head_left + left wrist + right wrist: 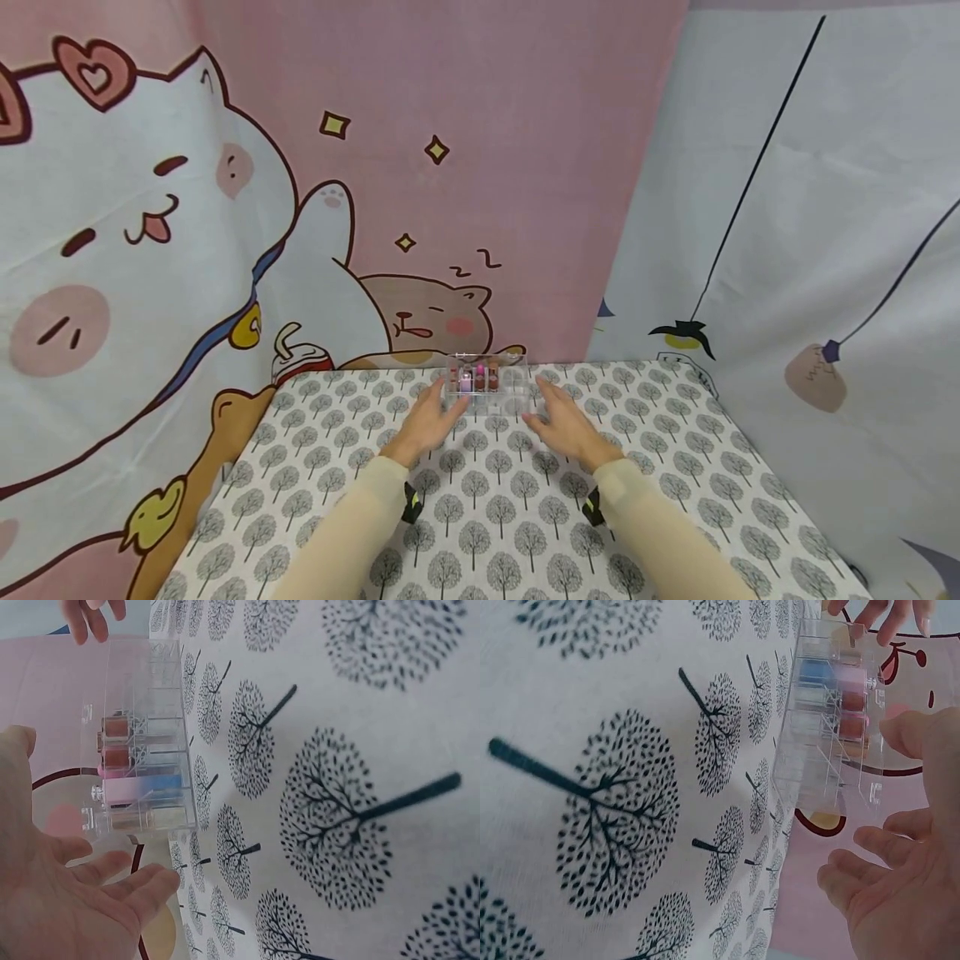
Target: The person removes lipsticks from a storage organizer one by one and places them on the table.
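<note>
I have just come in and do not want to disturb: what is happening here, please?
A person's left hand and right hand are open at either side of a clear organizer, near the far edge of the tree-patterned cloth. Neither hand grips it. Small coloured containers sit inside, toward the person's left.

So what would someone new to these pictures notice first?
Probably the big white cartoon cat, dominating the left of the head view. Next, the clear divided box holding small coloured containers, between the left hand and the right hand, near the far edge of the tree-print cloth.
</note>
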`<state>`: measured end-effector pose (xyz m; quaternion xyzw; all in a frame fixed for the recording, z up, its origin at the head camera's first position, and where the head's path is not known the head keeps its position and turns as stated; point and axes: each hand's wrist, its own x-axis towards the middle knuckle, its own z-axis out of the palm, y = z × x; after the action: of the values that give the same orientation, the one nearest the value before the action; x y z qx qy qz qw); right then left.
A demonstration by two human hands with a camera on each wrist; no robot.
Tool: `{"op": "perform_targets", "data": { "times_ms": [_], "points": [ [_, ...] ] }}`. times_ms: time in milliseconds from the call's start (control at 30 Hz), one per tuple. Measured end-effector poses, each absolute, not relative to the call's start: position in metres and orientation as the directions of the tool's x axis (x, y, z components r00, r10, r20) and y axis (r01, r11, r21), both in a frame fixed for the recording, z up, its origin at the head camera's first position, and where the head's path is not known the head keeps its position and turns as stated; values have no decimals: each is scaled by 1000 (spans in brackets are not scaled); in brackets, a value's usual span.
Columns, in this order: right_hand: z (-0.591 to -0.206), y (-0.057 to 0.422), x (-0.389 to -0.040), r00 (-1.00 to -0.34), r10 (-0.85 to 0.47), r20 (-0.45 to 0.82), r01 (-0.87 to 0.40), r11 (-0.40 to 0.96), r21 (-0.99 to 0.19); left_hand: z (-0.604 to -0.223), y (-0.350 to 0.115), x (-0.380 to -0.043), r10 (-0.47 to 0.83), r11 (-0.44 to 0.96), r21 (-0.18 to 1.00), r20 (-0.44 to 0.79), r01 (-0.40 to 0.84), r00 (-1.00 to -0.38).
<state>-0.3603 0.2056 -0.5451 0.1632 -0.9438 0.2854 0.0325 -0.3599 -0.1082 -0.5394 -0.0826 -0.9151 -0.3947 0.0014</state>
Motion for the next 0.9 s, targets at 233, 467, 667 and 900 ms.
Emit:
{"op": "perform_targets", "data": {
  "times_ms": [233,467,667,900],
  "points": [
    [-547,200,-366,-952,-281,123,-300,771,-561,-540,-103,-366,149,671,723,86,165,-985],
    [-547,195,-369,-953,-289,93,-285,746,-601,-539,-101,-369,144,651,740,102,172,-984],
    [-549,191,-371,-954,-288,87,-277,727,-629,-539,-101,-372,148,650,738,112,182,-983],
    [-552,190,-372,-953,-286,98,-282,718,-636,-542,-104,-372,152,628,758,103,177,-983]
  ]
}}
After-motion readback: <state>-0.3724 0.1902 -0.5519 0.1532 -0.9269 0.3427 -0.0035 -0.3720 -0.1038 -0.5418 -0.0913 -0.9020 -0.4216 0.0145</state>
